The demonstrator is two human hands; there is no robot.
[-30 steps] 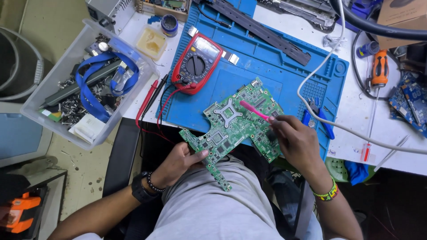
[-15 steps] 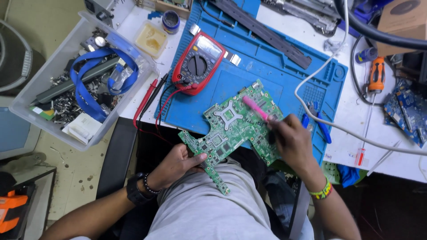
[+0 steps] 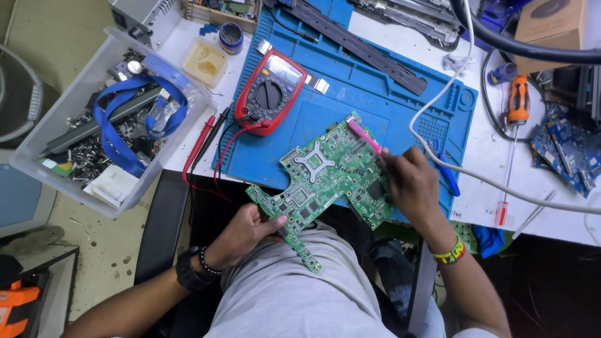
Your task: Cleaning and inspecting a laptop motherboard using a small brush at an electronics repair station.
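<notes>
While the left hand [image 3: 250, 228] grips the green circuit board's [image 3: 325, 181] near edge over the lap, the right hand [image 3: 410, 184] holds a pink brush [image 3: 364, 136] against its far corner; brushing seems underway. Beyond, a red meter [image 3: 270, 92] rests on the blue mat [image 3: 350, 81].

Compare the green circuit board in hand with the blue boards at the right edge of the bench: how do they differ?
The green circuit board is held over the lap and the blue mat's edge by the left hand, while the blue boards lie untouched on the white bench. The green circuit board is larger and irregular in outline, with a pink tool from the right hand over it. Both carry small components.
</notes>
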